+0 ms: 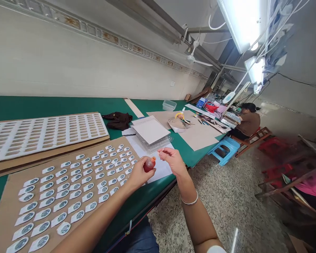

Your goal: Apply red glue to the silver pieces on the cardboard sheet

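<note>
My left hand (138,174) grips a small squeeze bottle of red-orange liquid (149,164) over the front edge of the green table (68,105). My right hand (172,160) hovers just right of the bottle's tip, fingers pinched around something tiny and pale, perhaps its cap. A metal bangle sits on that wrist. To the left lies a brown cardboard sheet (5,196) covered with rows of small white tags with round grey centres (76,189).
A white die-cut sheet with many cut-outs (42,131) lies behind the cardboard. A stack of clear trays topped with white card (150,131), a dark cloth (118,120) and a clear tub (169,104) lie further along. A seated person (249,121) works far right; blue stool (223,149).
</note>
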Available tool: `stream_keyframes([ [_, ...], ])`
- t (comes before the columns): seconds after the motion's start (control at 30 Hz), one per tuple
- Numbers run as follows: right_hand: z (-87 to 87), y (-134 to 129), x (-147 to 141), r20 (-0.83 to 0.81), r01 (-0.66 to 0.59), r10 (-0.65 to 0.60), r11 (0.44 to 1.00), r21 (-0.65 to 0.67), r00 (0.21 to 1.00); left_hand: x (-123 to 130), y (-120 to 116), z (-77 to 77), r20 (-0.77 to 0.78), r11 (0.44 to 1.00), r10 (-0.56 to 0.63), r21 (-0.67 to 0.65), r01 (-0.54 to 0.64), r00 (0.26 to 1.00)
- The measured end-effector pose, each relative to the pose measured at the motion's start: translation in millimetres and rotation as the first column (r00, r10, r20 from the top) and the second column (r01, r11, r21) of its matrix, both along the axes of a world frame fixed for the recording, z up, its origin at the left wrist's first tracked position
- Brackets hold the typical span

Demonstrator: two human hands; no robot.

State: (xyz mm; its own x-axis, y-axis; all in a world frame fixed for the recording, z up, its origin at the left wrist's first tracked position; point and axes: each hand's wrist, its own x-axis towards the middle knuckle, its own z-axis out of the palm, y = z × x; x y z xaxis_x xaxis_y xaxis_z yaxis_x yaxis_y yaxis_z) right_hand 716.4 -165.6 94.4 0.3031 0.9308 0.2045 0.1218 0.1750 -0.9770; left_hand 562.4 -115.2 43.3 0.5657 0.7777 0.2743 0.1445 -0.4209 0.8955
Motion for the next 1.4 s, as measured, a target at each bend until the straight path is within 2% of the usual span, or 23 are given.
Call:
stream_keyframes([
  [0.1, 1.1, 1, -15, -0.044, -0.081, 0.08, 0.996, -0.028, 0.996, -12, -2, 0.7, -0.004, 1.0, 0.004, -0.001, -0.004, 1.0],
  [0.23, 3.7, 0, -30, -0.033, -0.102, 0.1, 0.993, -0.054, 0.994, -22, -4, 1.6, -0.021, 1.0, 0.017, 0.007, -0.017, 1.0],
  [0.4, 9.1, -4, -41, 0.064, -0.118, 0.119, 0.993, -0.016, 0.991, -30, -7, 3.6, -0.016, 0.999, 0.04, 0.007, -0.04, 0.999],
  [0.53, 12.1, -7, -50, 0.244, -0.05, 0.044, 0.999, 0.02, 0.969, -35, -8, 5.1, 0.003, 0.999, 0.047, -0.009, -0.047, 0.999],
  [0.6, 11.8, -8, -57, 0.284, 0.0, -0.011, 0.999, 0.039, 0.959, -35, -9, 6.2, 0.017, 0.998, 0.059, -0.022, -0.058, 0.998],
  [0.67, 9.5, -9, -65, 0.228, 0.052, -0.063, 0.997, 0.055, 0.972, -34, -11, 7.7, 0.038, 0.997, 0.065, -0.041, -0.063, 0.997],
  [0.8, 3.0, -12, -71, 0.014, 0.117, -0.118, 0.991, 0.059, 0.993, -30, -16, 12.7, 0.078, 0.995, 0.023, -0.102, -0.015, 0.997],
  [0.87, 2.9, -14, -66, -0.031, 0.068, -0.066, 0.996, 0.053, 0.997, -31, -18, 16.7, 0.091, 0.99, -0.021, -0.134, 0.033, 0.996],
  [0.93, 5.9, -15, -56, 0.0, -0.073, 0.073, 0.997, 0.038, 0.997, -32, -19, 21.3, 0.1, 0.977, -0.097, -0.178, 0.114, 0.99],
  [1.07, 11.5, -15, -38, 0.047, -0.393, 0.391, 0.918, 0.053, 0.919, -36, -22, 28.0, 0.127, 0.894, -0.321, -0.286, 0.344, 0.939],
  [1.13, 10.7, -13, -36, 0.016, -0.466, 0.467, 0.877, 0.116, 0.884, -36, -24, 28.5, 0.156, 0.839, -0.409, -0.324, 0.438, 0.899],
  [1.2, 8.7, -13, -37, 0.011, -0.465, 0.47, 0.869, 0.172, 0.882, -34, -27, 27.6, 0.18, 0.805, -0.447, -0.346, 0.482, 0.876],
  [1.23, 8.0, -13, -39, 0.034, -0.44, 0.441, 0.879, 0.185, 0.897, -32, -28, 26.9, 0.183, 0.811, -0.431, -0.35, 0.468, 0.884],
  [1.27, 7.7, -15, -41, 0.07, -0.396, 0.39, 0.898, 0.192, 0.918, -30, -30, 26.3, 0.171, 0.842, -0.382, -0.341, 0.418, 0.908],
  [1.33, 7.8, -19, -44, 0.16, -0.27, 0.241, 0.943, 0.195, 0.957, -27, -32, 25.8, 0.105, 0.941, -0.199, -0.258, 0.22, 0.974],
  [1.4, 7.6, -25, -47, 0.233, -0.129, 0.081, 0.971, 0.199, 0.969, -25, -33, 26.6, 0.009, 0.994, 0.004, -0.108, -0.003, 1.0],
])
